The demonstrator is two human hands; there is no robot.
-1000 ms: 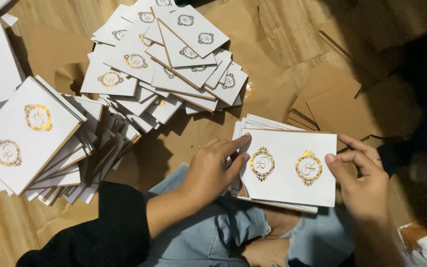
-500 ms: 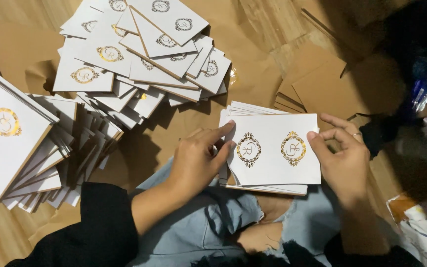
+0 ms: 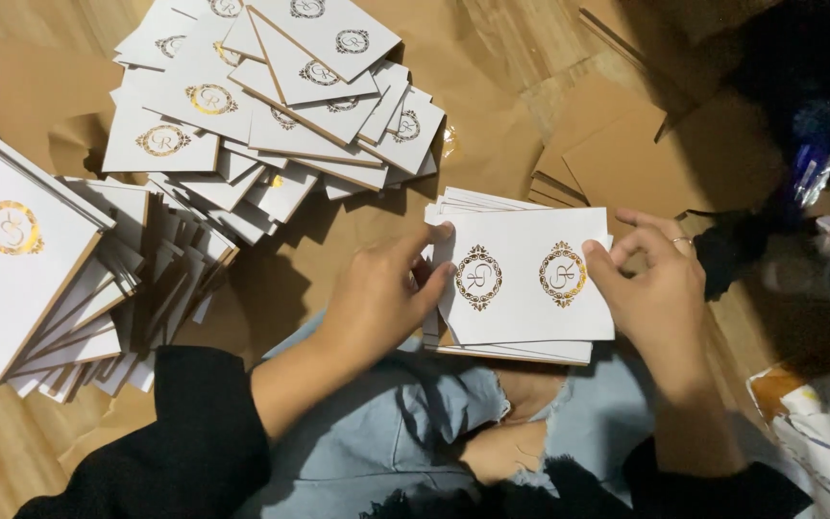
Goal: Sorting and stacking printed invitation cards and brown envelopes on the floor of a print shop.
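You are pinching the white gold-crested card [image 3: 521, 279] at both side edges, left hand [image 3: 381, 293] and right hand [image 3: 660, 288], atop the lap stack [image 3: 511, 351]; uneven pressure could be creasing it or nudging the stack off your knee.

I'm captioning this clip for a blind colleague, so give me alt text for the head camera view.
Two bare hands, left hand and right hand, hold a white rectangular card with two gold round emblems atop a small stack of white cards on a lap in light blue jeans. Heaps of matching cards cover brown paper.
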